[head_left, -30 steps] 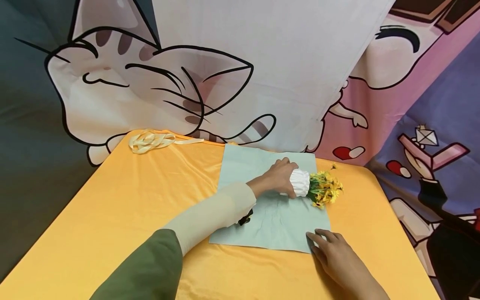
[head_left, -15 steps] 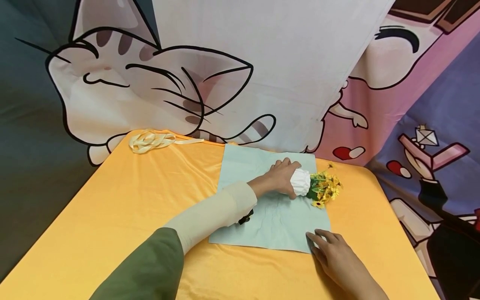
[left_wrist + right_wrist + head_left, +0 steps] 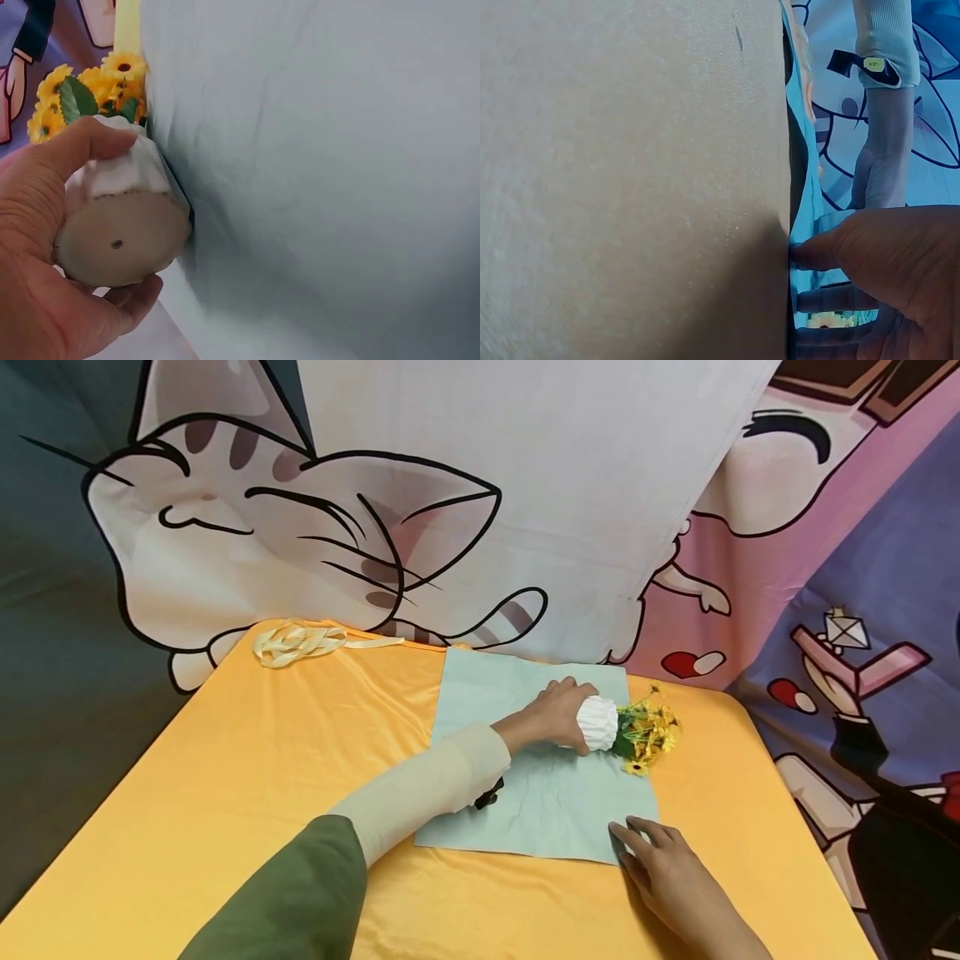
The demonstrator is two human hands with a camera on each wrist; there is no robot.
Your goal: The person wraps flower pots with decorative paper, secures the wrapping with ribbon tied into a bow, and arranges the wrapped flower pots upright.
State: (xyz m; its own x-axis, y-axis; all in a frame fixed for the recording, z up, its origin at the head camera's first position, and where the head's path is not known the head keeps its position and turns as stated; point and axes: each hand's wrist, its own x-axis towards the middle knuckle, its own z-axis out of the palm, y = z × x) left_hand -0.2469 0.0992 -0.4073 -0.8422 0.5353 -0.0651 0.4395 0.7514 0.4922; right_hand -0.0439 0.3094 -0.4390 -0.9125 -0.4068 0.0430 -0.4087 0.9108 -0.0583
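In the head view, with twelve o'clock at the far edge of the table [image 3: 225,777], the left hand [image 3: 558,717] reaches across a pale blue sheet [image 3: 555,827] and grips a white pot [image 3: 597,723] at about two o'clock from the sheet's middle. The pot is tipped on its side; its yellow flowers [image 3: 651,735] point to three o'clock, past the sheet's edge. The right hand [image 3: 667,872] rests with loosely bent fingers at the sheet's near corner, toward five o'clock. A heap of cream ribbon [image 3: 296,643] lies at ten o'clock, well apart from the sheet. A green sleeve [image 3: 288,893] enters at seven o'clock, and a printed cat backdrop [image 3: 247,535] hangs at eleven.

In the left wrist view, the pot sits at nine o'clock, its base toward the camera with a small dark spot in it. The thumb lies over the top, fingertips curl around at six, and the flowers show at ten to eleven. The sheet fills the right side.

In the right wrist view, the right hand is at four o'clock, thumb and fingers at the sheet's edge. Flowers peek between its fingers at five; a black strap [image 3: 844,62] rings the other sleeve at two.
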